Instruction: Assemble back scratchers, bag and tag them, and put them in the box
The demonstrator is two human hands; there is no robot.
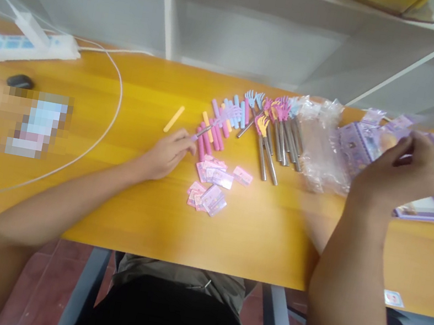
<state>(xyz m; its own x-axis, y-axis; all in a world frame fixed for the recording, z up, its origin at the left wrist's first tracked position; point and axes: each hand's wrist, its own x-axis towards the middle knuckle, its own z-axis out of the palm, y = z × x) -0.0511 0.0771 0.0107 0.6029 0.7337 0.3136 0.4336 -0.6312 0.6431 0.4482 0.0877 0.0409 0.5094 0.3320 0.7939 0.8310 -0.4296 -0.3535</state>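
Observation:
My left hand (171,153) is closed on a thin metal rod with a purple claw-shaped head (232,113), held over several pink, blue and yellow sticks (216,134). Raised at the right, my right hand (418,164) has bent fingers and is blurred; what it holds, if anything, cannot be made out. Behind it lies a purple printed box (354,145). Several claw-headed metal rods (283,140) lie in the middle, beside clear plastic bags (318,147). Small printed cards (210,198) are in two groups nearer the front edge.
A lone yellow stick (174,119) lies left of the others. At the far left are a white power strip (31,47), a black object (20,81) and a cable. White shelving (255,40) stands behind the table. Near the front right edge is a small card (393,298).

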